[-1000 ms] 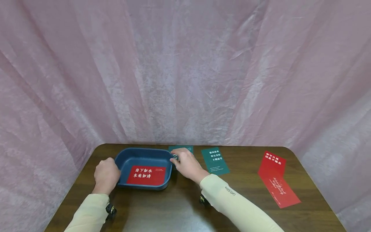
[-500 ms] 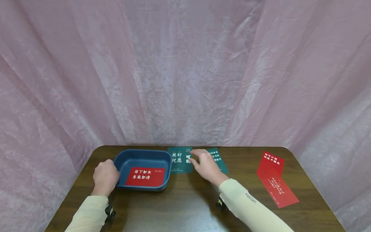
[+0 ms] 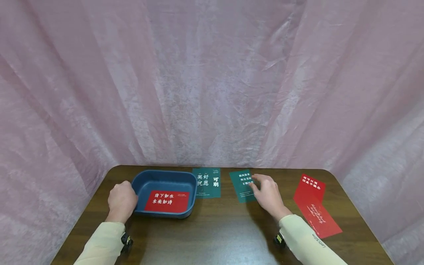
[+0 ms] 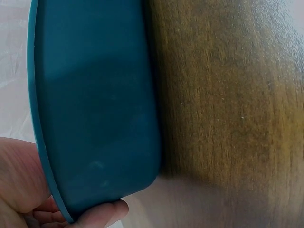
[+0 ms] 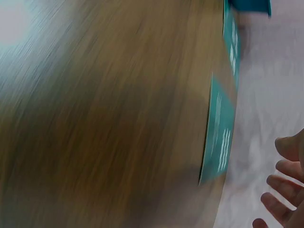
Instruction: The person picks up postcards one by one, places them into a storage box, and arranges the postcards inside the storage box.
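Note:
My left hand point(image 3: 122, 198) grips the left side of a blue plastic tray point(image 3: 165, 183); in the left wrist view, its fingers curl round the corner of the tray's rim point(image 4: 40, 142). A red card point(image 3: 167, 201) with white writing lies inside the tray. Over the right edge of a tilted green card point(image 3: 243, 189) hovers my right hand point(image 3: 269, 194). The right wrist view shows that hand's fingers point(image 5: 282, 187) spread and loosely bent, holding nothing, apart from the green card point(image 5: 219, 133) flat on the table.
Beside the tray's right edge lie green cards point(image 3: 208, 186) that seem to overlap. Farther right, a red card point(image 3: 314, 187) overlaps another red card point(image 3: 320, 220). A pink curtain point(image 3: 212, 92) hangs behind the wooden table point(image 3: 212, 235).
My right hand has moved right, from the tray's right rim past the green cards to the tilted green card, and its fingers have spread. The left hand and the tray stay in place.

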A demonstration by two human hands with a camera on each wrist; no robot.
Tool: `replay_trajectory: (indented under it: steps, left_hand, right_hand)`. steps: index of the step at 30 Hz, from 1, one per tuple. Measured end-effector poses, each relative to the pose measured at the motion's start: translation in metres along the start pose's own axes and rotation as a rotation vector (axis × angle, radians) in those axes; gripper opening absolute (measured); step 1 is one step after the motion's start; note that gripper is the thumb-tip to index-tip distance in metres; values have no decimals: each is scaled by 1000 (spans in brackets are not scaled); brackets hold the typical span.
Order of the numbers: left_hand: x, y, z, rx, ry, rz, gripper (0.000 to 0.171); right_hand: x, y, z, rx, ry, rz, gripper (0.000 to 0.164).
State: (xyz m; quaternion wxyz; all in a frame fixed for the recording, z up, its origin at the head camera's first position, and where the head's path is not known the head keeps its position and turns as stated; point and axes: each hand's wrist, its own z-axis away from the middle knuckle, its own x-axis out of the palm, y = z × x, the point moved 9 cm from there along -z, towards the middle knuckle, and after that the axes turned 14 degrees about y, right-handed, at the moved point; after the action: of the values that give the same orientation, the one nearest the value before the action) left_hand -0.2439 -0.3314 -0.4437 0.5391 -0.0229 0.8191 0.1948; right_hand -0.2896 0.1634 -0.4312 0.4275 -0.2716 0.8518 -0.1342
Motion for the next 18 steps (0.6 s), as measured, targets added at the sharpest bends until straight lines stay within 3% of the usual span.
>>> replay_trajectory:
  steps: [6, 10, 18]
  left_hand:
    - [0, 1, 1, 7, 12, 3, 19]
    - [0, 3, 1, 19, 27, 5, 17]
    - [-1, 3, 1, 23, 39, 0, 18]
  right_hand:
    - [-38, 54, 5, 63, 91, 140, 32]
    - [-67, 96, 16, 176, 95, 262, 34]
    - [-102, 156, 47, 488, -95, 417, 68]
